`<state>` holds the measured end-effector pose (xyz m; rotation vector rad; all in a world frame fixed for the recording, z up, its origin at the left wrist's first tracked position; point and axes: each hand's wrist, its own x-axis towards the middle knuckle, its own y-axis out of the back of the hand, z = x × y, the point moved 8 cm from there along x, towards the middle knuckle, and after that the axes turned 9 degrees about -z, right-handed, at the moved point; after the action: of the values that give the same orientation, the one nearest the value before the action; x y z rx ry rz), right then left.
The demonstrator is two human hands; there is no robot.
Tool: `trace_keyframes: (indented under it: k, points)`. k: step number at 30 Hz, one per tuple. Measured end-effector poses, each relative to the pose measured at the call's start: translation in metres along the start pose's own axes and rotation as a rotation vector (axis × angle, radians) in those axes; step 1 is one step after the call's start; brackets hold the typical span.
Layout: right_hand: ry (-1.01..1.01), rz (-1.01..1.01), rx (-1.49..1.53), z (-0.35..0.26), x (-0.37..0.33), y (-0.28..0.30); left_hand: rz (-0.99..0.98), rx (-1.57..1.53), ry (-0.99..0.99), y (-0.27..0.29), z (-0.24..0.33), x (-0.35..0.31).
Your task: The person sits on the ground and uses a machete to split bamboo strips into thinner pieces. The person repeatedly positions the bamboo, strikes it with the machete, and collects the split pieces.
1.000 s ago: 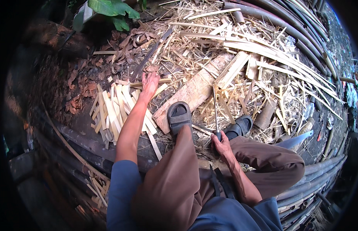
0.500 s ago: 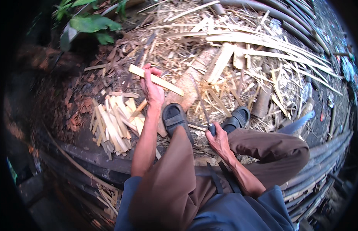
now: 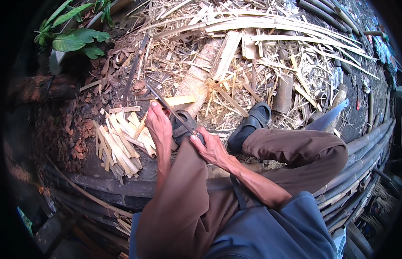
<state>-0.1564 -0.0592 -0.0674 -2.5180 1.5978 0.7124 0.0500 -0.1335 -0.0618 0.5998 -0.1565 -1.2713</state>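
My left hand (image 3: 159, 125) is closed on a short, pale bamboo strip (image 3: 181, 100), whose free end points right above my left sandal (image 3: 182, 125). In my right hand (image 3: 213, 149) is a knife (image 3: 173, 111), gripped at the handle, its long dark blade slanting up and left. That blade crosses in front of the strip beside my left fingertips; whether it touches the strip, I cannot tell. Both hands are close together over my left foot and knee. To the left of my left hand lies a heap of similar cut strips (image 3: 119, 149).
A pale wooden block (image 3: 201, 71) lies ahead among shavings. Long split bamboo lengths (image 3: 291, 32) stretch across the far right. A saw with a bluish blade (image 3: 328, 117) rests by my right knee. Bamboo poles (image 3: 356, 157) run at the right, and a leafy plant (image 3: 73, 41) grows far left.
My right hand has brought the knife up and left, from between my feet to the strip. My left hand has lowered and shifted left with the strip. My right foot has moved left.
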Motion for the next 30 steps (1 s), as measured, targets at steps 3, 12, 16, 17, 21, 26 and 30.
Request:
trace_keyframes:
  k: [3, 12, 16, 17, 21, 26, 30]
  points:
    - [-0.22, 0.003, -0.078, 0.064, 0.007, 0.004, -0.039, -0.187, 0.047, -0.014, 0.042, -0.019]
    - [-0.258, 0.086, -0.087, 0.104, 0.0, 0.03, 0.069, -0.011, -0.339, -0.069, 0.02, 0.006]
    - [-0.311, 0.047, -0.099, 0.084, -0.009, 0.045, -0.355, -0.596, -0.058, -0.102, -0.026, 0.021]
    - [-0.296, 0.07, -0.08, 0.079, -0.01, 0.052, -0.447, -0.718, 0.139, -0.104, -0.027, 0.015]
    - [-0.157, 0.019, -0.321, 0.063, 0.005, 0.056, -0.891, -0.486, 0.472, -0.079, -0.037, -0.002]
    - [-0.087, 0.071, -0.38, 0.079, 0.014, 0.035, -0.787, -1.062, 0.548, -0.03, -0.003, -0.021]
    - [-0.046, 0.067, -0.387, 0.069, 0.018, 0.033, -0.314, -0.903, 0.214, -0.004, -0.008, -0.026]
